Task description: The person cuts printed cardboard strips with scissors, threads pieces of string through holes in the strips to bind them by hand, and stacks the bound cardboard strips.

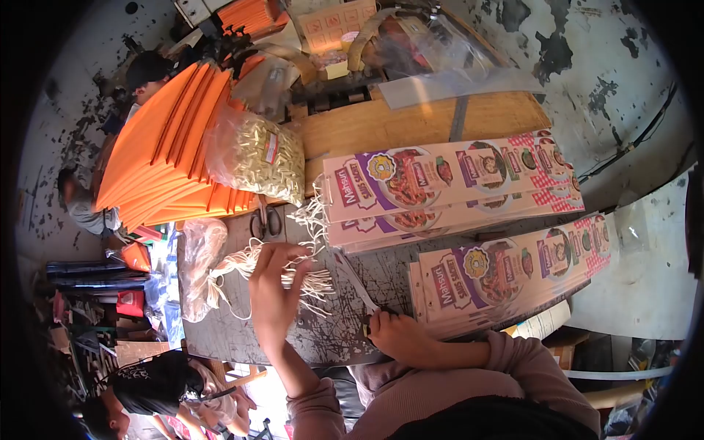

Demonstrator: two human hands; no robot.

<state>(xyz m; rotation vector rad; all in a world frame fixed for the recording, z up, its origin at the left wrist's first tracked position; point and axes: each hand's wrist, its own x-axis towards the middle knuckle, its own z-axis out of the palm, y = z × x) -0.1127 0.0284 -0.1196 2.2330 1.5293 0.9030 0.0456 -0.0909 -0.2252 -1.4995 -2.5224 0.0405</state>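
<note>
My left hand is over a bundle of cream cords on the worn dark tabletop. Its fingers are curled but apart, with nothing visible between them. Near the table's front edge, my right hand is closed; a small dark end pokes out by the fingers, its kind unclear. From beside that hand a thin pale strip runs up toward the cords. Printed pink cardboard sheets, marked Mahsun, lie in one stack behind and another stack to the right of my right hand.
Black-handled scissors lie behind the cords. A clear bag of small gold pieces leans by a tall orange stack. A plastic bag holds more cords. Other people are at the left, one at lower left.
</note>
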